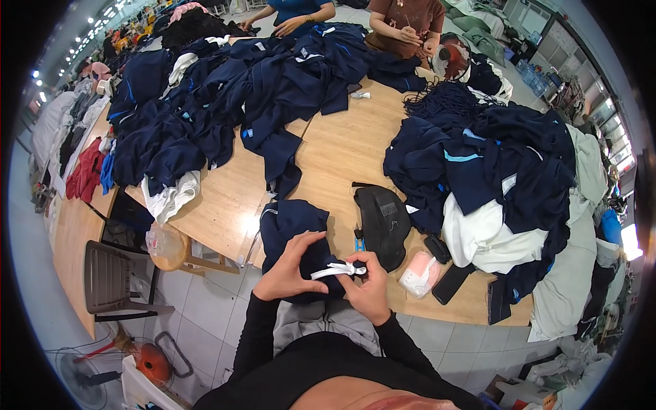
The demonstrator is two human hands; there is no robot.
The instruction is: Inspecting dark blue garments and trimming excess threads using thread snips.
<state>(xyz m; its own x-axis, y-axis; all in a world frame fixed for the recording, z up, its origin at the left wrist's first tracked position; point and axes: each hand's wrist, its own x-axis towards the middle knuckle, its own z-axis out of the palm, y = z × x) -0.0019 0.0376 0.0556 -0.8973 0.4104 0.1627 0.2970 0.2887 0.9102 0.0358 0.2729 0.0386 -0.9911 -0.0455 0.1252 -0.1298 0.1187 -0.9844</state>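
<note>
A navy garment (295,229) lies bunched on the table edge in front of me. Over it my left hand (290,270) curves with thumb and fingers spread apart, its fingertips by the cloth; nothing shows in its grasp. My right hand (369,287) pinches a white strip (331,270), which looks folded or knotted near the fingers and points toward my left hand. A small dark piece shows at the right fingertips, too small to name. Just beyond my right hand lies a black cap-like cloth piece (383,225), a small blue item (359,240) beside it.
Navy garments (253,89) heap across the far left of the wooden table (342,150); another pile (478,150) with white cloth (485,232) fills the right. A phone (452,283) and a pink-white packet (419,275) lie near the right edge. Two people stand across the table.
</note>
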